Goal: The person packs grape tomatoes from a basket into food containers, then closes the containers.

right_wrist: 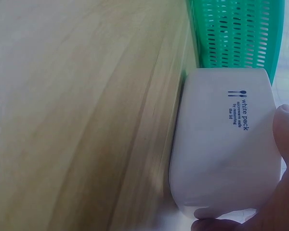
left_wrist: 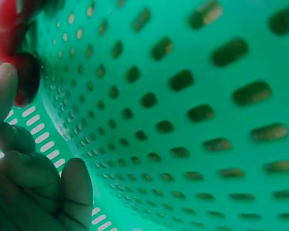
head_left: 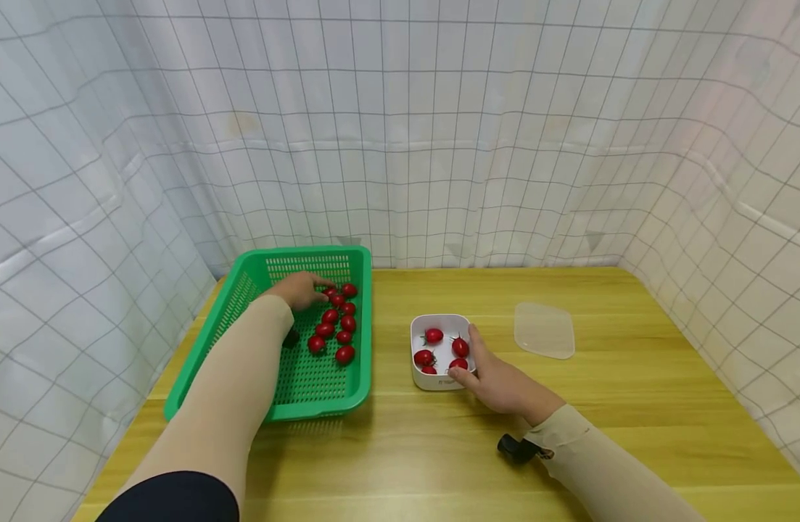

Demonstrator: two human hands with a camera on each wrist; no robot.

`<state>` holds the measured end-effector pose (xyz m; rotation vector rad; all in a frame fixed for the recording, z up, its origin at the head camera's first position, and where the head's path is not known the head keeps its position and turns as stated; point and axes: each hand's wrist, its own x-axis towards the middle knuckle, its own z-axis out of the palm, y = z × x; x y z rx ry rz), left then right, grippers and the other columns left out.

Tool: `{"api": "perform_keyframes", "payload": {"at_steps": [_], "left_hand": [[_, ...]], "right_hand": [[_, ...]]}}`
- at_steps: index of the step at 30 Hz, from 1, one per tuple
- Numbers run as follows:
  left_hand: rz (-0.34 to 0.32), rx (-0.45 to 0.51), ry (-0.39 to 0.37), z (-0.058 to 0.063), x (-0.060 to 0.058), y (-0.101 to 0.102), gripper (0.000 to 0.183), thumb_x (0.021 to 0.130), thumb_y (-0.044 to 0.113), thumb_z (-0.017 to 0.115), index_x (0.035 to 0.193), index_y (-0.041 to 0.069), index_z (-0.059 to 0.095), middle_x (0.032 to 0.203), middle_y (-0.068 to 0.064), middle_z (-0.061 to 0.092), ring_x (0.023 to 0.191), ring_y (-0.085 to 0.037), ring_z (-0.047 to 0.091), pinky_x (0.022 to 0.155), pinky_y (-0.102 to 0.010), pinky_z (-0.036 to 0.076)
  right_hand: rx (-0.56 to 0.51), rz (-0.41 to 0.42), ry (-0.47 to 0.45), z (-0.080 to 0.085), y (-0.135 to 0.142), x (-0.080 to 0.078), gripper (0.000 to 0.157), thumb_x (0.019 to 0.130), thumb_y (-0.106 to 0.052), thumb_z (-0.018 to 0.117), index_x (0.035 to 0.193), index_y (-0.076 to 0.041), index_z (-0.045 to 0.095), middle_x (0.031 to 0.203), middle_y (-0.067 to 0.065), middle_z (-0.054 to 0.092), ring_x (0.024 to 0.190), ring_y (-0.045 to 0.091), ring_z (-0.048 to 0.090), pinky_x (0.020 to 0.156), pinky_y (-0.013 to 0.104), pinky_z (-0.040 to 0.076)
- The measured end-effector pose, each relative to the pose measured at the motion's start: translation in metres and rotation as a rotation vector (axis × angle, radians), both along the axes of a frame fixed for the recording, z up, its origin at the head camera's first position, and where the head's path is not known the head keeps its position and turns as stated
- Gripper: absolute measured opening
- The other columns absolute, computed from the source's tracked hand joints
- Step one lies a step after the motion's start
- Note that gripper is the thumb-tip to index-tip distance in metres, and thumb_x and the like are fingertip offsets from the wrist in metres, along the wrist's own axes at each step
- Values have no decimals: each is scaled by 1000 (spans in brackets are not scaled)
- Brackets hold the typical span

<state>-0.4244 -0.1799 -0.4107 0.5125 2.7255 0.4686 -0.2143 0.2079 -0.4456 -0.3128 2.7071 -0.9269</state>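
Note:
Inside the green plastic basket (head_left: 308, 384) my left hand (head_left: 297, 290) is among red cherry tomatoes (head_left: 348, 323). Its thumb and index finger lie on either side of one tomato (head_left: 330, 293); the thumb (left_wrist: 4, 86) touches a tomato (left_wrist: 28, 79) in the left wrist view, while the other fingers are curled. My right hand (head_left: 504, 382) holds the white square container (head_left: 432, 382) at its near right corner, thumb over the rim. Several tomatoes (head_left: 434, 336) with green stems lie in the container. Printed lettering marks the container's side (right_wrist: 221, 144) in the right wrist view.
A translucent flat lid (head_left: 545, 330) lies on the wooden table (head_left: 400, 449) right of the container. White checked curtains (head_left: 439, 145) hang behind the table and along both sides. The basket's raised rim (head_left: 365, 326) stands between the two hands.

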Motion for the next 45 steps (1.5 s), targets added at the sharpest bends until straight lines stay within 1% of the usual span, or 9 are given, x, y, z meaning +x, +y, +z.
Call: {"api": "perform_keyframes", "payload": {"at_steps": [3, 8, 12, 15, 21, 25, 35, 40, 45], "left_hand": [[-3, -9, 0, 0, 2, 0, 46, 106, 24, 63, 151, 13, 59, 160, -24, 48, 152, -50, 36, 124, -63, 32], [9, 11, -20, -2, 3, -1, 48, 106, 27, 64, 151, 13, 59, 159, -25, 48, 152, -51, 36, 125, -62, 31], [-1, -19, -20, -4, 1, -1, 48, 106, 29, 64, 151, 11, 59, 157, -27, 49, 150, -51, 39, 124, -62, 32], [3, -38, -34, -5, 1, -1, 49, 106, 29, 63, 151, 10, 58, 157, -27, 49, 149, -50, 40, 124, -62, 33], [31, -76, -95, -3, 2, -3, 51, 108, 35, 59, 154, 15, 56, 163, -25, 43, 151, -51, 36, 123, -65, 31], [33, -97, -107, -1, 4, -3, 51, 109, 38, 56, 155, 16, 55, 163, -25, 42, 151, -52, 37, 123, -65, 31], [60, -68, -130, -6, 3, -2, 50, 108, 37, 59, 153, 17, 57, 162, -25, 45, 149, -49, 41, 121, -63, 36], [57, -60, -137, -5, 2, -2, 50, 108, 37, 59, 153, 17, 57, 161, -25, 46, 149, -49, 41, 121, -63, 36], [47, -74, -137, -6, 3, -2, 50, 108, 37, 58, 154, 16, 56, 160, -25, 47, 149, -49, 41, 121, -63, 36]], "right_hand": [[2, 2, 0, 0, 0, 0, 102, 108, -55, 51, 167, -4, -15, 177, 19, 5, 161, 38, 25, 130, 56, 24], [-2, 1, -5, 0, 0, -1, 102, 108, -54, 51, 167, -4, -15, 177, 20, 6, 160, 39, 25, 130, 57, 24], [1, 0, -5, 0, 0, -1, 102, 108, -55, 51, 167, -5, -15, 177, 20, 7, 160, 39, 25, 129, 57, 24], [-1, 1, -6, 0, 0, -1, 102, 108, -55, 51, 167, -5, -15, 177, 20, 7, 160, 39, 25, 129, 57, 24], [-3, 0, -3, 1, 0, 0, 101, 108, -52, 52, 167, -5, -15, 176, 20, 9, 160, 40, 27, 129, 57, 25], [-2, -5, -5, 1, 0, 0, 100, 108, -51, 52, 167, -5, -15, 176, 21, 9, 159, 40, 27, 129, 58, 25], [-3, -5, -7, -2, 1, 0, 99, 109, -50, 51, 167, -6, -15, 176, 21, 9, 159, 40, 27, 129, 58, 26], [0, -14, -14, 0, 1, 1, 99, 109, -51, 51, 167, -6, -15, 176, 21, 10, 158, 41, 30, 128, 59, 27], [8, -16, -15, 1, 0, 2, 100, 108, -52, 52, 167, -6, -14, 176, 21, 12, 158, 40, 31, 128, 58, 28]]}}
